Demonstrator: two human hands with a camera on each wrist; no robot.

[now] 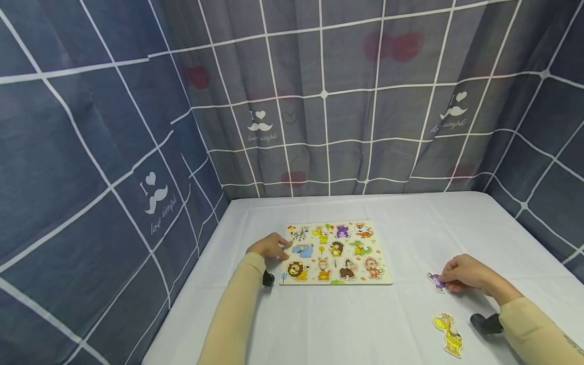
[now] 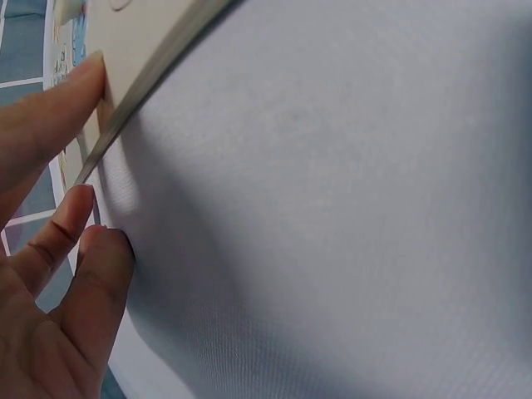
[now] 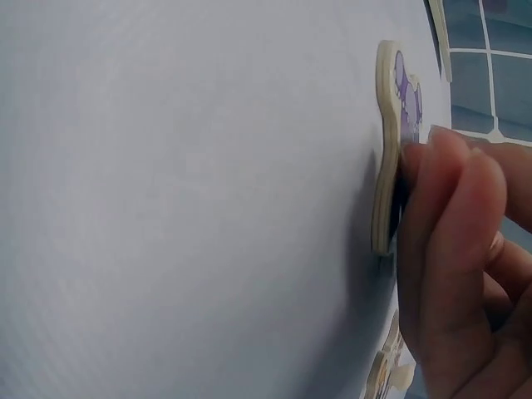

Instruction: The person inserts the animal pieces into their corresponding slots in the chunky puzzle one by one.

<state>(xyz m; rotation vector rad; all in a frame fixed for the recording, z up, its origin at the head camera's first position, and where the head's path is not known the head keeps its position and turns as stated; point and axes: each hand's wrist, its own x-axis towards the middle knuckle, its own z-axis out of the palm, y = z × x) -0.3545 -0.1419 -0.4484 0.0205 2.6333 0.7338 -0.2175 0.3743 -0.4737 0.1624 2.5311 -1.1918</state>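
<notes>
A pale wooden animal puzzle board (image 1: 319, 278) lies on the white table. My left hand (image 1: 269, 247) is at its left edge; in the left wrist view the thumb (image 2: 79, 87) rests on the board's top and the other fingers touch near its edge, loosely spread. To the right, my right hand (image 1: 467, 274) pinches a purple animal puzzle piece (image 1: 435, 281) with thumb and fingers. The fingers hide part of the piece (image 3: 387, 150). It casts a shadow on the cloth; I cannot tell whether it touches. A yellow giraffe puzzle piece (image 1: 449, 337) lies nearer me, its knob upward.
White cloth covers the table (image 1: 337, 324). Dark grid-patterned curtains (image 1: 301, 126) stand along the back and both sides. Black wrist mounts (image 1: 487, 323) sit below each hand. Several animal pictures fill the board.
</notes>
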